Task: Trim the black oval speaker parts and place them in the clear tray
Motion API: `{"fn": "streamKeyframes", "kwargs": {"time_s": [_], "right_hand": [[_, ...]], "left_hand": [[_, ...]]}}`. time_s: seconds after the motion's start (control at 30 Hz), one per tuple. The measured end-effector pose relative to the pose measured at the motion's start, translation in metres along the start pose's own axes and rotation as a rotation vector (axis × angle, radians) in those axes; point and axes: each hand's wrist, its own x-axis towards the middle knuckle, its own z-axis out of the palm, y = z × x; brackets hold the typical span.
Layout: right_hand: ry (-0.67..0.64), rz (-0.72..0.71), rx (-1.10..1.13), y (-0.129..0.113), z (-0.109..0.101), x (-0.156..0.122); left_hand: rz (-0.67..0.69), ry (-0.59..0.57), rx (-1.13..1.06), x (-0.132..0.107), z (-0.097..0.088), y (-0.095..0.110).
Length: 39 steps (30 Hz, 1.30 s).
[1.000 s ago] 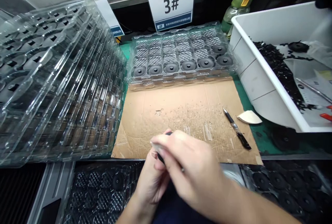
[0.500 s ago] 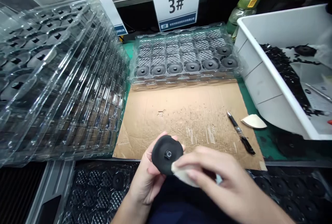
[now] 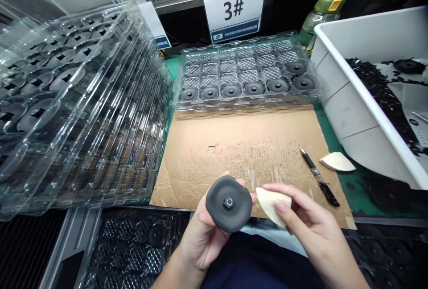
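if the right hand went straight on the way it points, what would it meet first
Probably the left hand at the rim of the matte black round disc, or the disc itself; the cream wedge-shaped pad in the right hand points that way, though depth is unclear.

Desk (image 3: 358,196): green top, visible in strips between the items.
Cardboard sheet (image 3: 234,139): flat, central, face scuffed (a small torn patch shows left of its middle).
Tray stack (image 3: 103,119): clear plastic, piled high on the left.
Rear tray (image 3: 248,75): clear plastic, along the sheet's far edge.
White bin (image 3: 334,75): right side.
Pen-shaped tool (image 3: 319,176): black, lying on the sheet's right part.
Cream wedge (image 3: 338,162): at the sheet's right edge.
Dark disc (image 3: 391,194): in shade, near the bin.
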Motion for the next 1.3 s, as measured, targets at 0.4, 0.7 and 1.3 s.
{"fn": "streamKeyframes", "kwargs": {"time_s": [0.4, 0.7, 1.3], "right_hand": [[-0.369, -0.53, -0.258, -0.053, 0.036, 0.021], [-0.378, -0.493, -0.179, -0.053, 0.035, 0.02], [-0.342, -0.866, -0.361, -0.051, 0.017, 0.04]], "left_hand": [[0.177, 0.193, 0.182, 0.001, -0.001, -0.005], [0.198, 0.151, 0.213, -0.002, -0.004, -0.003], [0.01, 0.081, 0.173, -0.007, -0.002, 0.002]]}}
